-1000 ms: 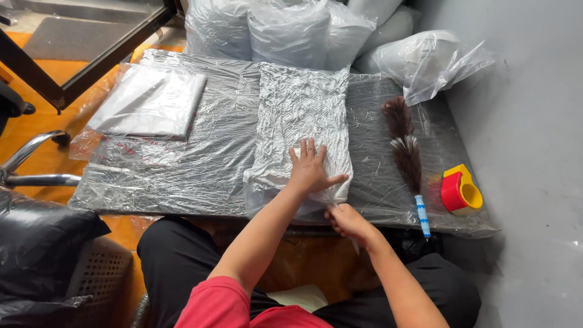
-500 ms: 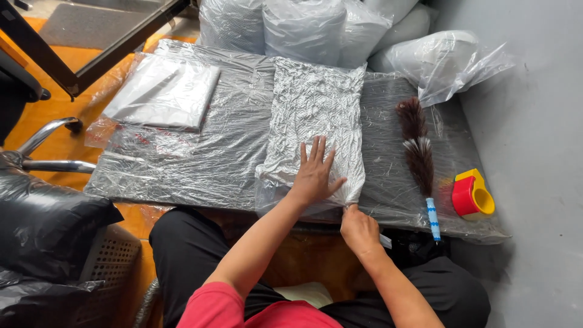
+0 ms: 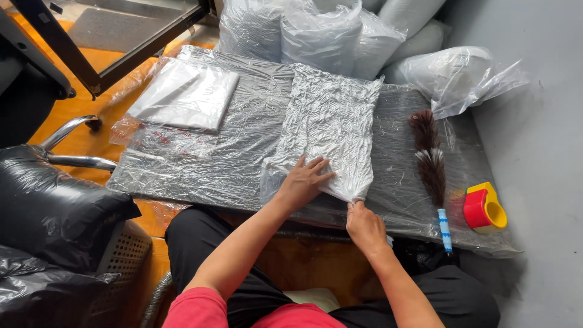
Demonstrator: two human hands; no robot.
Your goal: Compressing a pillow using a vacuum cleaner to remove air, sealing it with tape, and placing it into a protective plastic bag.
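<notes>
step: flattening crinkled plastic bag (image 3: 328,127) on worktop (image 3: 200,164) | left hand (image 3: 302,182) fingers spread flat on bag | right hand (image 3: 364,226) fingers pinching corner at 5 o'clock | next: likely needs steady pull

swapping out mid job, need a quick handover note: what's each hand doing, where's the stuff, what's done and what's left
Left hand: flat, fingers spread, pressing the near end of the crinkled plastic bag onto the wrapped table.
Right hand: pinching the bag's near right corner at the table edge.
Stuff: flat folded bags at the far left of the table; feather duster and red and yellow tape dispenser on the right; stuffed clear bags behind.
Done: the bag lies flat and looks pressed thin.
Left: the pinched corner is not let go; whether it is sealed cannot be told.
</notes>
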